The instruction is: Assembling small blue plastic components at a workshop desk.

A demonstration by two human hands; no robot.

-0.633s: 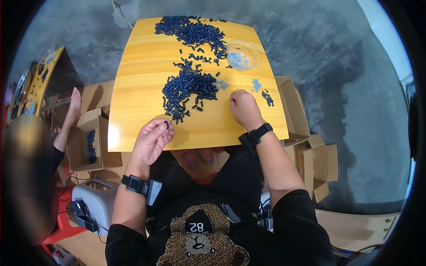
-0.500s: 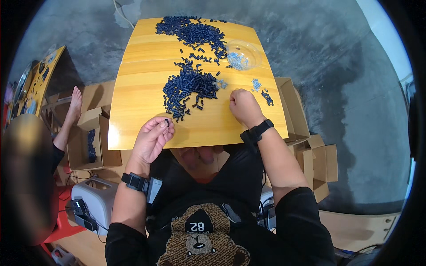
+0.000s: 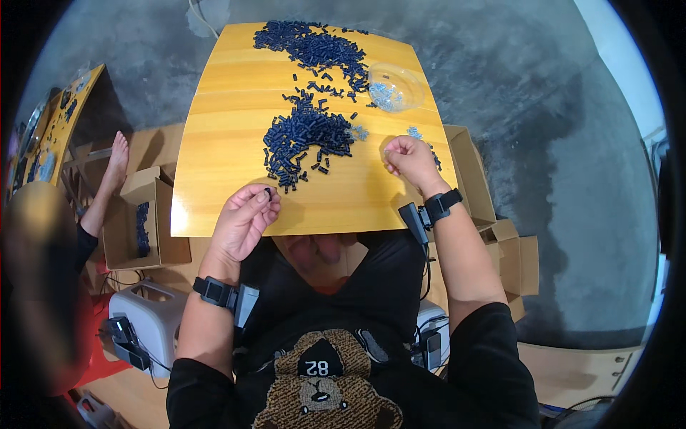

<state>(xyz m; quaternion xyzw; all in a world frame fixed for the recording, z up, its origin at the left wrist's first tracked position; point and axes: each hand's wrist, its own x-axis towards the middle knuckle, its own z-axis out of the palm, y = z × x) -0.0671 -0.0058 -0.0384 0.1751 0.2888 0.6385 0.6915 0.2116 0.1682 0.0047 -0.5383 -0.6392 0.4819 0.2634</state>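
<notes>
Between the thumb and fingers of my left hand [image 3: 248, 214] is a small black cylindrical part [image 3: 268, 194], above the table's near left edge. My right hand [image 3: 413, 163] hovers over the right side of the table with its fingertips pinched together; whatever they hold, if anything, is too small to make out. A near pile of dark cylindrical parts [image 3: 304, 136] lies between and beyond my hands, with a few small clear pieces [image 3: 359, 133] at its right edge. Partly behind my right hand are a small clear cluster [image 3: 414, 133] and some dark parts [image 3: 435, 159].
A second dark pile [image 3: 314, 48] covers the far part of the yellow wooden table [image 3: 214, 157]. A clear round bowl [image 3: 395, 87] with small light pieces stands at far right. Open cardboard boxes [image 3: 468, 171] flank the table. A person's bare foot [image 3: 118, 154] shows at left.
My right hand has moved right and turned, from a closed fist to a pinch, now partly covering the small clusters. My left hand stays nearly still with the black part.
</notes>
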